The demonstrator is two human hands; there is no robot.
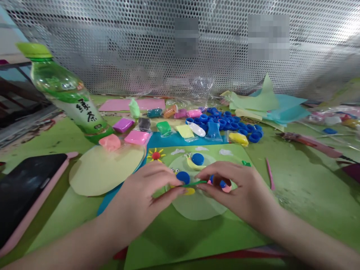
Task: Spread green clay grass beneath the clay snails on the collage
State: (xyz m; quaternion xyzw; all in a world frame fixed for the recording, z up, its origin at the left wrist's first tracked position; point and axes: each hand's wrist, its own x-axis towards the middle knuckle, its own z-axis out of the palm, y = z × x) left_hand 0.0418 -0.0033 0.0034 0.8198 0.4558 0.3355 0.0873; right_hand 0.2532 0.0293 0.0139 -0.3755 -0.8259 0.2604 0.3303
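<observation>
A thin strip of green modelling clay (194,183) stretches between my two hands above the picture. My left hand (152,189) pinches its left end between thumb and fingers, and my right hand (233,183) pinches the right end. Beneath them lies a green sheet of paper (168,240) with a pale round paper (194,210) on it. A clay snail (192,163) with a yellow body and blue shell sits near the top of the circle. Another blue shell (183,177) and some pink clay (226,187) show beside my fingers, partly hidden. A red and yellow clay sun (156,155) is at the upper left.
A green tea bottle (67,90) and a phone (30,187) stand and lie at left. Packets of coloured clay (137,137) and many blue caps (225,122) line the back. A glue gun (315,144) and a pink stick (270,173) lie right.
</observation>
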